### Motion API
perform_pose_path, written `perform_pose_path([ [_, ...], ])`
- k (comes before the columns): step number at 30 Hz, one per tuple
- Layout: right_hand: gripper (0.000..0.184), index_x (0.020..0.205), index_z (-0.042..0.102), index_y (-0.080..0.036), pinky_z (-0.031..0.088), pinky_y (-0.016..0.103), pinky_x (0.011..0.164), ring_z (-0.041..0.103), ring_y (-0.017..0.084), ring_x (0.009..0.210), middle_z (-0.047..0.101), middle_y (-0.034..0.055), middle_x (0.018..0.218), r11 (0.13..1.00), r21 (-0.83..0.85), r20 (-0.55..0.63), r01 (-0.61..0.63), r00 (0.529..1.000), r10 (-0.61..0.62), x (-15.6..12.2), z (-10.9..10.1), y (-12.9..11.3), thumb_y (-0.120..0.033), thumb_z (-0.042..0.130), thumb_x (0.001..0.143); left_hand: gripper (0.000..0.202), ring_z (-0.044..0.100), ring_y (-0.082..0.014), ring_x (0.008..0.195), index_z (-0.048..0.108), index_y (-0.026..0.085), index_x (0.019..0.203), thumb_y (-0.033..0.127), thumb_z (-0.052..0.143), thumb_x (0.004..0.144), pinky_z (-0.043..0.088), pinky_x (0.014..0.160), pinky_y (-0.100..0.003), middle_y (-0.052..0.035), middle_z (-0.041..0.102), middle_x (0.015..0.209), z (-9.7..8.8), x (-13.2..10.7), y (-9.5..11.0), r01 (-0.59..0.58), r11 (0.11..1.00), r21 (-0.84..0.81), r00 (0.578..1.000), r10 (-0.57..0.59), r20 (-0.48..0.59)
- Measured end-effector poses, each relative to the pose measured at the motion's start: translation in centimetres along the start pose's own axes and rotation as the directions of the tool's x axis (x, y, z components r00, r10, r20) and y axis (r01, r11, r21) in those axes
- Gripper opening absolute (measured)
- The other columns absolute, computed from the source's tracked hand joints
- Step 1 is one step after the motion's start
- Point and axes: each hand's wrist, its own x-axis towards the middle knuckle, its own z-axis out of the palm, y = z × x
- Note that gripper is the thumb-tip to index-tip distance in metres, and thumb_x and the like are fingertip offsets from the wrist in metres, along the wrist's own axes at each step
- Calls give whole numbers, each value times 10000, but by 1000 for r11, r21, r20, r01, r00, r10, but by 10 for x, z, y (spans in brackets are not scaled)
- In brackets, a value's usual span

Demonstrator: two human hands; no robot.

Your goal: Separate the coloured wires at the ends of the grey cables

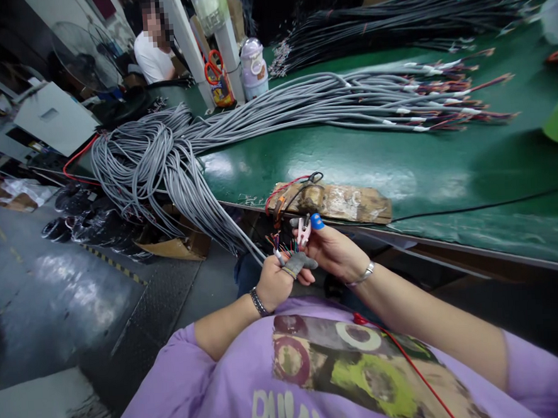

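My left hand (276, 280), with a grey cover on a finger, is closed around the end of a grey cable (280, 257). Thin coloured wires (291, 247) fan out from that end, between my two hands. Close beside it, my right hand (333, 250) wears a blue finger cover and pinches a small pink clip-like tool (304, 231) near the wire tips. A wooden board (354, 203) lies at the table edge just beyond my hands, with red and black leads (296, 181) and a brownish lump on it.
Grey cables (264, 115) stretch across the green table (448, 186) and hang off its left edge. Black cables (391, 25), a lidded bottle (254, 68) and orange-handled scissors (213, 68) are at the back. A person (152, 56) sits beyond, near a fan (85, 57).
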Motion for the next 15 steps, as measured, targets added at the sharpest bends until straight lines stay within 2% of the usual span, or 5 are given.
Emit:
perform_pose_path([
  [3, 351, 766, 693, -206, 486, 258, 532, 554, 131, 553, 685, 23, 713, 991, 134, -60, -28, 998, 36, 2, 0, 2, -546, 761, 714, 564, 594, -123, 515, 723, 74, 793, 629, 620, 781, 513, 545, -237, -78, 665, 595, 0, 0, 1, 15, 1000, 10, 1000, -15, -8],
  [5, 353, 775, 698, -204, 488, 236, 538, 557, 119, 567, 689, 16, 727, 985, 164, -66, -47, 996, 59, 3, 0, 3, -542, 771, 705, 562, 597, -125, 515, 720, 73, 787, 626, 626, 778, 515, 550, -242, -78, 665, 595, 0, 0, 1, 13, 1000, 13, 1000, -12, -16],
  [11, 375, 805, 706, -217, 494, 220, 547, 570, 118, 600, 681, 16, 735, 978, 182, -39, -103, 993, 112, -2, 1, 1, -590, 687, 770, 542, 599, -127, 509, 714, 84, 795, 618, 626, 785, 510, 538, -244, -68, 663, 592, -3, -5, 0, -18, 1000, -15, 1000, 18, -12],
  [15, 315, 836, 723, -210, 491, 208, 564, 582, 119, 647, 686, 23, 777, 986, 144, -57, -85, 994, 93, -5, 0, -3, -519, 716, 775, 515, 608, -130, 517, 716, 86, 783, 596, 646, 781, 507, 541, -243, -67, 664, 593, -5, -9, 5, -37, 999, -22, 999, 38, 17],
])
